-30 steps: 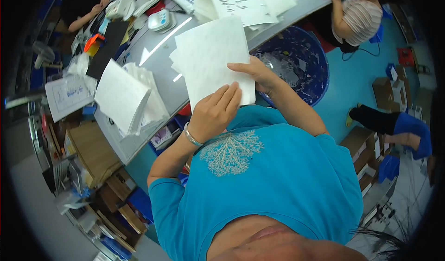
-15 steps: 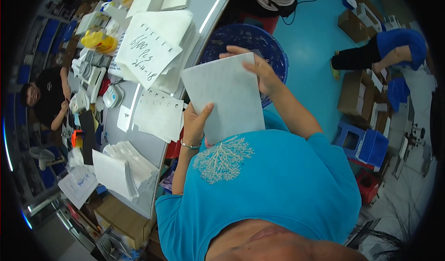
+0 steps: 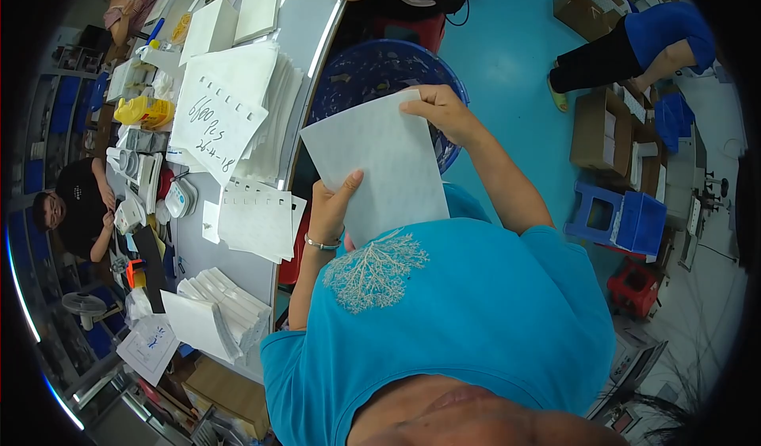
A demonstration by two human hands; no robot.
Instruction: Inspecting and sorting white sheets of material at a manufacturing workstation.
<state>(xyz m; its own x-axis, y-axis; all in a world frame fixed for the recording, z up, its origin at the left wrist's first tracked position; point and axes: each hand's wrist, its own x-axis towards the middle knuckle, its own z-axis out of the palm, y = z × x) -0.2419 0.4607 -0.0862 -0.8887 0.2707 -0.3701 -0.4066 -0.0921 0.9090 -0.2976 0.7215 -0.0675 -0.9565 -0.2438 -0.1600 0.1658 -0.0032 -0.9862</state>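
In front of my chest I hold a white paper sheet [image 3: 384,168], tilted, with its faint pattern too pale to read. Whether it is a single sheet or a thin stack I cannot tell. My left hand [image 3: 325,210] grips its left edge, thumb on top and fingers hidden underneath. At the far right corner, my right hand [image 3: 444,114] is closed on the paper, with the thumb over the face and the other fingers behind. Beyond the paper stands a blue tub [image 3: 365,69] with scraps inside. Punched sheets [image 3: 254,222] lie on the table left of my left hand.
The grey table [image 3: 194,244] along my left carries a tall paper stack [image 3: 273,121], a folded paper pile [image 3: 208,319] and a yellow bottle [image 3: 147,111]. Several people are around. On the right are cardboard boxes [image 3: 593,141], a blue stool [image 3: 593,208] and a red stool [image 3: 634,287].
My right hand has closed on the paper's far corner; its fingers were more spread before. The view has shifted, so the table and tub appear farther left. My left hand keeps its grip.
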